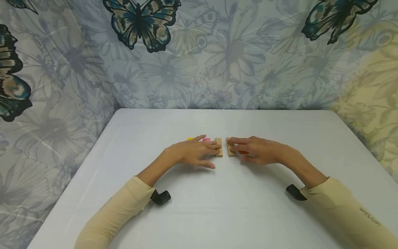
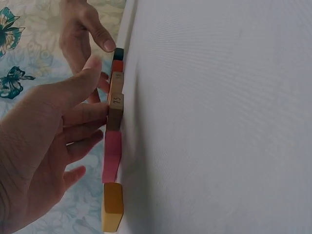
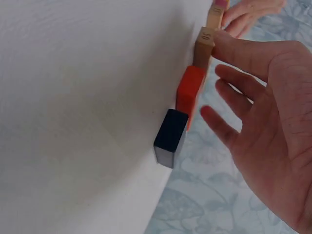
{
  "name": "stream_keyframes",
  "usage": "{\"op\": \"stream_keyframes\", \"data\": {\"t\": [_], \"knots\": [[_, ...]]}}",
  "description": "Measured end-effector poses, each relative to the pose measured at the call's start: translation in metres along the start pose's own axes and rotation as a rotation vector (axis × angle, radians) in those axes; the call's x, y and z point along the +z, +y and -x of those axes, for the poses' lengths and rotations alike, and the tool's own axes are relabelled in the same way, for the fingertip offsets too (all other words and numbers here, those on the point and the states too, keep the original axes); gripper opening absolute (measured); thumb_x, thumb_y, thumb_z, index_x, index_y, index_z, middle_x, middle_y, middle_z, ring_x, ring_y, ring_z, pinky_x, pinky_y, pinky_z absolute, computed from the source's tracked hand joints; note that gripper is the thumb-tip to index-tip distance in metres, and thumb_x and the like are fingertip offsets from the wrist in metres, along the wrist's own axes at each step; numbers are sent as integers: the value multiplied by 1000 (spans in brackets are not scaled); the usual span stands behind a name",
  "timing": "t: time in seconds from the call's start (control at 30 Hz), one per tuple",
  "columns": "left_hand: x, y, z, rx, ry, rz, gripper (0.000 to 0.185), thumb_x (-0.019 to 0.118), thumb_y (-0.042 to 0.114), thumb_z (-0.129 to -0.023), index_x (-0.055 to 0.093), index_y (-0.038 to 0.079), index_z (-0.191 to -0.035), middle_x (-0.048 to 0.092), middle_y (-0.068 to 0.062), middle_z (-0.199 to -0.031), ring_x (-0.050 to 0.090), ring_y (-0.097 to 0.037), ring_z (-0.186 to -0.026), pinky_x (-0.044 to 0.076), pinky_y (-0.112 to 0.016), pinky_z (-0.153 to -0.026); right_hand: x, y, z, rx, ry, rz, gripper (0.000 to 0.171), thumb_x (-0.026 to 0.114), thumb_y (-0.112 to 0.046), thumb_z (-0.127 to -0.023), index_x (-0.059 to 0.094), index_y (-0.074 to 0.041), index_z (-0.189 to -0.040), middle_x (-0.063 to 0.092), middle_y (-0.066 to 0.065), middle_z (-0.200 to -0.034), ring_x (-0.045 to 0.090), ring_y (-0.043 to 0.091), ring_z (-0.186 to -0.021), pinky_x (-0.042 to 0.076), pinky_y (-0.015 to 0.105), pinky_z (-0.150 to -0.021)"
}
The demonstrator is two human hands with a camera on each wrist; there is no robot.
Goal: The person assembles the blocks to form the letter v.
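Two flat plain-wood blocks lie close together with a narrow gap between them. My left hand (image 1: 196, 152), fingers extended, rests its fingertips on the left wooden block (image 1: 219, 141), whose end carries a number that looks like 75 in the left wrist view. With loosely bent fingers, my right hand (image 1: 262, 150) touches the right wooden block (image 1: 231, 154), marked 50 in the right wrist view. Under or beside the left hand lie a pink block (image 2: 112, 156) and a yellow block (image 2: 112, 207). A red-orange block (image 3: 189, 90) and a dark blue block (image 3: 170, 131) lie by the right hand.
All the blocks form one row on a white table (image 1: 199, 214). Black wrist-mounted devices (image 1: 161, 197) jut out below both sleeves. Behind the table hangs a floral cloth (image 1: 199, 76) printed with butterflies.
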State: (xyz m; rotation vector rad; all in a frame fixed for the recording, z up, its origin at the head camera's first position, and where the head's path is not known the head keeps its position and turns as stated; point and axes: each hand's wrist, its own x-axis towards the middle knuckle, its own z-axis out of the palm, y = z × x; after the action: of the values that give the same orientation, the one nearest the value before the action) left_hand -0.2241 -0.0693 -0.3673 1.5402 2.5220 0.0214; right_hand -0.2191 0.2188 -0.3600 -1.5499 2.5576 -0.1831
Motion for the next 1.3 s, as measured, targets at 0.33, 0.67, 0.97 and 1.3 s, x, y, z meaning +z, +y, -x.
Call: {"op": "stream_keyframes", "data": {"t": [0.33, 0.67, 0.97, 1.3], "knots": [[-1, 6, -6, 1, 21, -88, 71, 32, 68, -86, 40, 22, -140, 32, 5, -146, 34, -8, -130, 22, -39, -109, -2, -3, -1, 26, -10, -28, 42, 54, -17, -92, 48, -9, -133, 36, 9, -144, 47, 26, -120, 41, 47, -95], [-2, 9, -11, -16, 61, -136, 69, 34, 69, -84, 45, 24, -136, 37, 5, -141, 34, -11, -128, 29, -42, -103, -1, -8, 1, 75, -17, 113, 44, 52, -22, -94, 45, -19, -136, 36, 4, -144, 44, 20, -124, 40, 51, -89], [-3, 10, -15, -16, 47, -142, 71, 30, 70, -84, 49, 23, -134, 39, 4, -139, 32, -11, -129, 30, -42, -102, 0, -12, -1, 119, -26, 67, 43, 50, -24, -94, 45, -20, -137, 36, 4, -143, 36, 25, -129, 39, 56, -92], [-4, 10, -18, -31, 44, -95, 74, 26, 73, -82, 51, 24, -131, 40, 6, -137, 34, -11, -128, 29, -43, -102, 1, -12, -4, 80, -7, 96, 41, 53, -22, -93, 50, -19, -133, 40, 6, -138, 43, 25, -119, 46, 47, -84]]}}
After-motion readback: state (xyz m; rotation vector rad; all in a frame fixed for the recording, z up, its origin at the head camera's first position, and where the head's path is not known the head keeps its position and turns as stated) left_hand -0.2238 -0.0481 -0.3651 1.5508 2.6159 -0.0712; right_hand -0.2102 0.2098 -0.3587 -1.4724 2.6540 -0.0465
